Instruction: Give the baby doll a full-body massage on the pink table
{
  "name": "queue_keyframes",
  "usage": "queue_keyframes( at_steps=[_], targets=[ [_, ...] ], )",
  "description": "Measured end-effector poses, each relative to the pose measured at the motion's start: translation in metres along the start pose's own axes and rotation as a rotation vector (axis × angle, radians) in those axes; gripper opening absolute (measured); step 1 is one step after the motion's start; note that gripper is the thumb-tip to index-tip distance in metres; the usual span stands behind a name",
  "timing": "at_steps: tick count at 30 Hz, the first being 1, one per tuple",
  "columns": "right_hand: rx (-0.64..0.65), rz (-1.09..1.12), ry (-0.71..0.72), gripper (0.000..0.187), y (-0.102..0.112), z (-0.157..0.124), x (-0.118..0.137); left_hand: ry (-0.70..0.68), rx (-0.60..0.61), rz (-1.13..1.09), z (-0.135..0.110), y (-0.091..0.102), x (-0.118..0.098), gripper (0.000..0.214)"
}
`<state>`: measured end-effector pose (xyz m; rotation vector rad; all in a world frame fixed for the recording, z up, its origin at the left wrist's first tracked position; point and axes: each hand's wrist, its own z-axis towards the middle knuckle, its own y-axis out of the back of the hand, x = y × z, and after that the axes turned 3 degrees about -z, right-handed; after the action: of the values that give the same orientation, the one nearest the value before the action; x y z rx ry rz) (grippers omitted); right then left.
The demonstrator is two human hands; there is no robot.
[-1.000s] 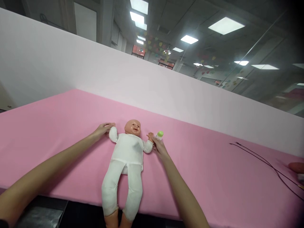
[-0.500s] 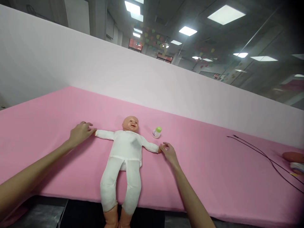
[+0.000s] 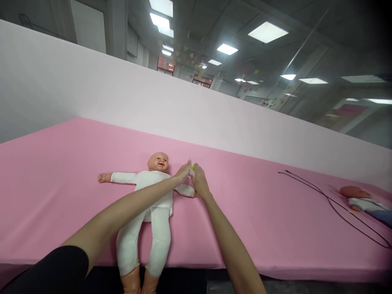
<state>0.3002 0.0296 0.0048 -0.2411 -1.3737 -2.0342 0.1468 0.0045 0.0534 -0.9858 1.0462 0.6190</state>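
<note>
Left hand (image 3: 183, 172) and right hand (image 3: 199, 180) half-hide the bottle (image 3: 192, 166).

No words or numbers can be read anywhere. The small white bottle with a green cap (image 3: 192, 166) is nearly hidden, so any label stays unreadable.

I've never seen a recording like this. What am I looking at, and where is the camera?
This picture comes from a camera worn on a person's head, looking forward and down. No machine appears. The left hand and right hand meet around a small green-capped bottle; whether it is held cannot be told. Beside them lies a white-suited baby doll on a long pink surface. Farther right lie a thin black cord and a second baby doll.
</note>
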Motion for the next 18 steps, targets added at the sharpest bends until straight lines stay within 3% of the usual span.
queue_keyframes(
  at_steps=[3,5,9,11,14,18],
  targets=[
    [0.016,0.031,-0.013,0.057,0.005,-0.003,-0.005,0.034,-0.052,-0.017,0.012,0.002,0.007,0.041],
    [0.000,0.053,-0.039,0.057,0.008,-0.008,0.002,0.052,-0.082,-0.028,0.012,0.005,0.010,0.049],
    [-0.040,0.242,-0.120,0.070,-0.002,-0.034,0.052,0.085,-0.136,-0.071,0.001,0.007,0.009,0.077],
    [-0.024,0.363,-0.047,0.074,-0.013,-0.048,0.087,0.102,-0.115,-0.166,-0.016,0.003,0.005,0.084],
    [-0.145,0.309,0.148,0.087,-0.021,-0.058,0.126,0.105,-0.066,-0.285,-0.054,-0.004,-0.009,0.081],
    [-0.179,0.306,0.084,0.075,-0.021,-0.061,0.152,0.162,-0.005,-0.340,-0.099,-0.003,-0.040,0.079]
  ],
)
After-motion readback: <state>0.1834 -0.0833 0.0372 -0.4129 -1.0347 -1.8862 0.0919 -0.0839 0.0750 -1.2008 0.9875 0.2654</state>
